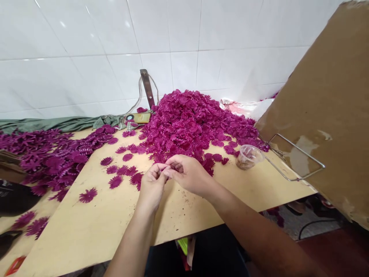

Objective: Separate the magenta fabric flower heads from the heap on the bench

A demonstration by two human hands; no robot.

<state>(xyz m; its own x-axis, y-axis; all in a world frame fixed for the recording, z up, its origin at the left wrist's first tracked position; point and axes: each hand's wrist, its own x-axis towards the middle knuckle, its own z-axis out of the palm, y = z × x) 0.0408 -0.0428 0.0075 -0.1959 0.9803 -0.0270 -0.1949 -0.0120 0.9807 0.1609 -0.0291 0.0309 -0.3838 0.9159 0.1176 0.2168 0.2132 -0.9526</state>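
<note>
My left hand [152, 182] and my right hand [187, 173] meet over the wooden board [115, 219], fingertips pinched together at the near edge of a big heap of magenta plastic flower petals [191, 123]. What the fingers hold is too small to make out. Loose single petals [123, 169] lie scattered just left of my hands. A second, flatter spread of the same petals [54, 154] covers the left side.
A small clear cup with brown contents [248, 156] stands right of my hands. A wire frame [294, 159] and a large tilted cardboard sheet [325, 111] fill the right. A green cloth [57, 124] and a metal bracket [147, 87] lie along the white tiled wall.
</note>
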